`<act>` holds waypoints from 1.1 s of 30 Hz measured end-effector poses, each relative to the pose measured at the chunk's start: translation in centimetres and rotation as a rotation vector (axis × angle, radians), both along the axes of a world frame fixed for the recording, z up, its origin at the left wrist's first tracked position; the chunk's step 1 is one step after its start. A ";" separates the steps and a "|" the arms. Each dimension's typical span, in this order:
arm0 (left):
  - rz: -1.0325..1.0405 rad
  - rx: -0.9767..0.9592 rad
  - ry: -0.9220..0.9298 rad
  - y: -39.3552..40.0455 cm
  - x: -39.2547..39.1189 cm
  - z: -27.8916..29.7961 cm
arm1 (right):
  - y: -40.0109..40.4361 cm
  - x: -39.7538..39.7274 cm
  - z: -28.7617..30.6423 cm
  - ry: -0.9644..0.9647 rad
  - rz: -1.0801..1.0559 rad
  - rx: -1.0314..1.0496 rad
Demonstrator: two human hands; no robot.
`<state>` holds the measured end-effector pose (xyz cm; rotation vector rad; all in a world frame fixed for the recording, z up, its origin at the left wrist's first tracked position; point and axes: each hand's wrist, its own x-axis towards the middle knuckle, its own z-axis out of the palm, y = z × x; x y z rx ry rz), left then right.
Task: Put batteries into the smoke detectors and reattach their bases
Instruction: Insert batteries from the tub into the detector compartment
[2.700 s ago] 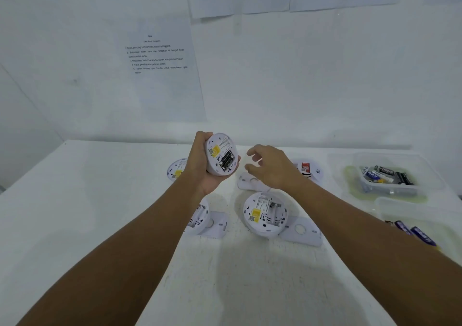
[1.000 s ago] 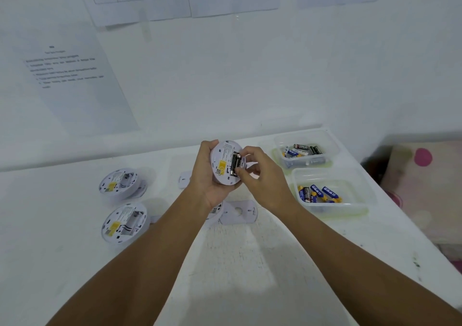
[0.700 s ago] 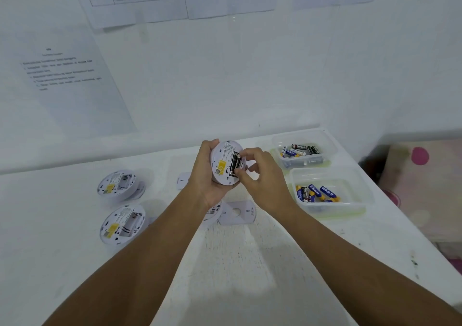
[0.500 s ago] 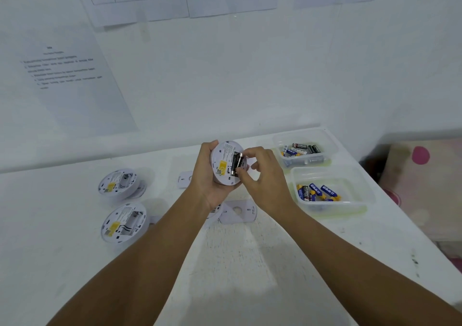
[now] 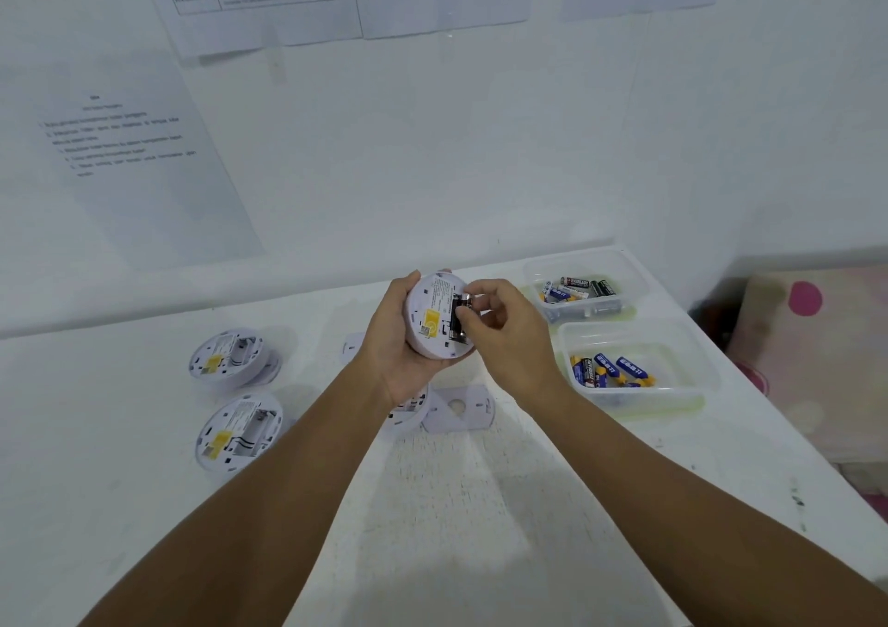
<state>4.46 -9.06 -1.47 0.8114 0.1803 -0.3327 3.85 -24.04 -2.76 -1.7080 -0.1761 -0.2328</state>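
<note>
My left hand (image 5: 395,338) holds a round white smoke detector (image 5: 431,309) above the table, its back with the yellow label turned toward me. Dark batteries (image 5: 456,315) sit in its compartment. My right hand (image 5: 504,333) pinches at those batteries with thumb and fingertips. Two more detectors lie face down at the left, one (image 5: 226,355) farther and one (image 5: 239,431) nearer. Another detector (image 5: 408,412) lies partly hidden under my left wrist. A white base plate (image 5: 459,414) lies beside it.
Two clear plastic tubs stand at the right: the far tub (image 5: 584,290) with mixed batteries, the near tub (image 5: 634,367) with blue batteries. The table's right edge (image 5: 769,434) runs past them. Papers hang on the wall behind. A patterned cushion (image 5: 812,352) lies beyond the table.
The view turned right early on and the right hand came to the held detector. In the last second its fingertips shift slightly on the batteries; the detector stays in place.
</note>
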 end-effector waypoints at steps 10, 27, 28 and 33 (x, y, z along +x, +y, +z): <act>0.024 -0.089 0.000 0.6 0.0 0.3 | -0.3 -0.2 1.3 0.062 -0.025 0.087; -0.075 -0.031 0.028 0.2 1.2 0.3 | -2.2 0.4 -0.3 -0.399 0.117 -0.523; -0.081 -0.041 0.031 0.2 1.2 0.4 | -2.2 0.4 -0.3 -0.409 0.119 -0.540; -0.119 0.047 0.038 0.4 1.2 0.4 | -2.0 0.4 -0.7 -0.421 0.124 -0.629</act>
